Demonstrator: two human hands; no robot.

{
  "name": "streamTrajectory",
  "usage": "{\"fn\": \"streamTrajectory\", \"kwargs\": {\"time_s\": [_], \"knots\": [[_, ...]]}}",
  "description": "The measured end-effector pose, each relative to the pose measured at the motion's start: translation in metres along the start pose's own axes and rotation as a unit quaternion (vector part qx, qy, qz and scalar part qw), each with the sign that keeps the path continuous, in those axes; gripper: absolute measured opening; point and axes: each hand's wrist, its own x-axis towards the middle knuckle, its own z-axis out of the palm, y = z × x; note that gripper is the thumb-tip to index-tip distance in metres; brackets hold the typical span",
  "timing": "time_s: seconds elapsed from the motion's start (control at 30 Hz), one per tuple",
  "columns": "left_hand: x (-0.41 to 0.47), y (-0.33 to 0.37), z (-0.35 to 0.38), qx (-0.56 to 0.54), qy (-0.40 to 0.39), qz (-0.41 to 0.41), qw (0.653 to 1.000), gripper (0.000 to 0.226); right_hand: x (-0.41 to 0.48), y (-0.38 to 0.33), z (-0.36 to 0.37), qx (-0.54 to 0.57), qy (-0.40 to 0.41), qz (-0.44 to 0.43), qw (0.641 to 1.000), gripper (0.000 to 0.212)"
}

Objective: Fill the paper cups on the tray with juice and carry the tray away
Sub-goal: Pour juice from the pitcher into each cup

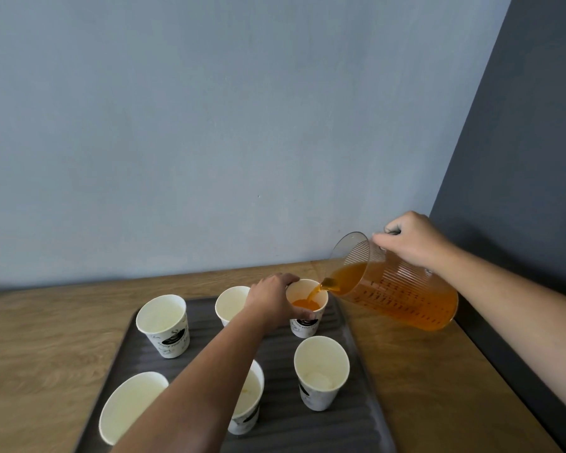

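A dark ribbed tray lies on the wooden table and carries several white paper cups. My left hand grips the far right cup near its rim. My right hand holds the handle of a clear plastic pitcher of orange juice, tilted left. A thin stream of juice runs from the spout into that cup, which has a little orange juice at its bottom. The other cups look empty: far left, far middle, near right, near left and near middle, partly behind my forearm.
The wooden table stands against a pale blue wall, with a dark grey wall on the right. The table's right edge runs close below the pitcher. Bare wood shows left of the tray.
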Motion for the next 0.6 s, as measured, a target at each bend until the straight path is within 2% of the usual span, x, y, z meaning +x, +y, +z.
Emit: {"fn": "streamTrajectory", "kwargs": {"time_s": [0.37, 0.6], "knots": [[-0.001, 0.001, -0.001, 0.016, 0.003, 0.005, 1.0, 0.088, -0.002, -0.001, 0.002, 0.004, 0.005, 0.011, 1.0, 0.051], [-0.001, 0.001, -0.001, 0.015, 0.009, 0.001, 1.0, 0.086, -0.01, 0.006, 0.006, 0.078, 0.014, 0.06, 0.995, 0.05]]}}
